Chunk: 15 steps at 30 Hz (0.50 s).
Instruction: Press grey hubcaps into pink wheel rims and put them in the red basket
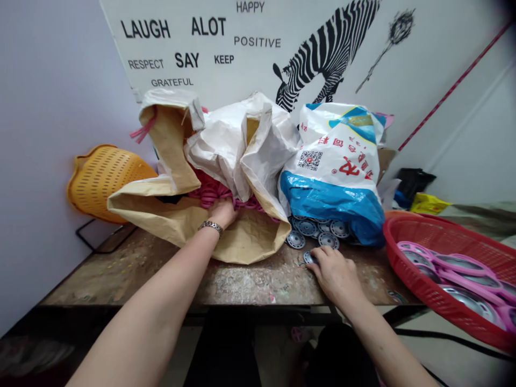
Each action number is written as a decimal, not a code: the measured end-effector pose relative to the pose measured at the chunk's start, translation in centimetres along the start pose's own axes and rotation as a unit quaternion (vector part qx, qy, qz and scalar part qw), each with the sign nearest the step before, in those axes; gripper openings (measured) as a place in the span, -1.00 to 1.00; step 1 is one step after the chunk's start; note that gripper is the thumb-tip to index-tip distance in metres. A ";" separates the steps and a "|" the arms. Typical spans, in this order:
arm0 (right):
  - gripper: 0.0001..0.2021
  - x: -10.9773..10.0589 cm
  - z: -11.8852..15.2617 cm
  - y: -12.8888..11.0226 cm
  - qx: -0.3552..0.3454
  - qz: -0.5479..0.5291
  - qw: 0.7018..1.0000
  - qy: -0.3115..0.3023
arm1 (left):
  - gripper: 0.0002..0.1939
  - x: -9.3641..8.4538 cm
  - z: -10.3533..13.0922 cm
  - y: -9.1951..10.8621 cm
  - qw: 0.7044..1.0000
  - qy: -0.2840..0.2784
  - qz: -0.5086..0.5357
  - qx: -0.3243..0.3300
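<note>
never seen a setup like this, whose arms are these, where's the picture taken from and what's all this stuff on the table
There's no machine here: these are a person's own two bare arms. The one picture comes from a camera worn on that person's head, looking forward and down.

The left hand reaches into an open white sack with a brown lining, among pink parts; whether it has taken one is hidden. The right hand has its fingers on a silver disc, over the worn table.

Behind that hand stands a blue-and-white bag with more silver discs at its bottom. An orange basket lies at the left, and a red basket at the right holds pink pieces with silver discs.
</note>
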State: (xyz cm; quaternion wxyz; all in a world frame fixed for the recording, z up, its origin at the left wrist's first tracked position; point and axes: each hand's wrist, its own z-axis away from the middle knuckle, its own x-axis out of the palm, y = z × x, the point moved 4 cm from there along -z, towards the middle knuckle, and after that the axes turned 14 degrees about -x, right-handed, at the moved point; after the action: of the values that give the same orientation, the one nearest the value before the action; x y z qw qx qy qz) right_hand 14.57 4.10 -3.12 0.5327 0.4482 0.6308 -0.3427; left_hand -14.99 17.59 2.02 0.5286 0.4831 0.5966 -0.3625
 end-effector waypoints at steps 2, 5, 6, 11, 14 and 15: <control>-0.85 0.0 -0.1 0.0 -0.006 -0.004 1.000 0.001 | -0.55 0.2 -0.1 0.2 1.000 -0.001 0.007 -0.006; -0.81 0.2 -0.1 0.1 -0.015 -0.013 1.000 0.006 | -0.60 0.7 0.5 0.2 1.000 -0.009 0.011 0.012; -0.79 0.2 -0.1 0.1 -0.019 -0.017 1.000 0.008 | -0.62 0.8 0.8 0.2 1.000 -0.014 0.011 0.024; -0.78 0.4 -0.3 0.5 -0.029 -0.043 0.999 -0.010 | -0.68 1.5 3.2 -0.2 0.994 -0.030 0.012 0.101; -0.81 0.1 -0.6 0.8 -0.029 -0.066 0.997 -0.023 | -0.69 1.7 4.7 -0.6 0.989 -0.047 0.020 0.140; -0.82 0.0 -0.7 1.0 -0.028 -0.075 0.996 -0.028 | -0.71 1.7 5.1 -0.6 0.987 -0.052 0.025 0.150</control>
State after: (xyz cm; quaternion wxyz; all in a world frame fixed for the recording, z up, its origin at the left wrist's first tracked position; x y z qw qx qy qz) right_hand 15.22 5.10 -2.95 0.5358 0.3747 0.6566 -0.3761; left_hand -14.12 12.92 -0.60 0.4895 0.5520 0.4946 -0.4594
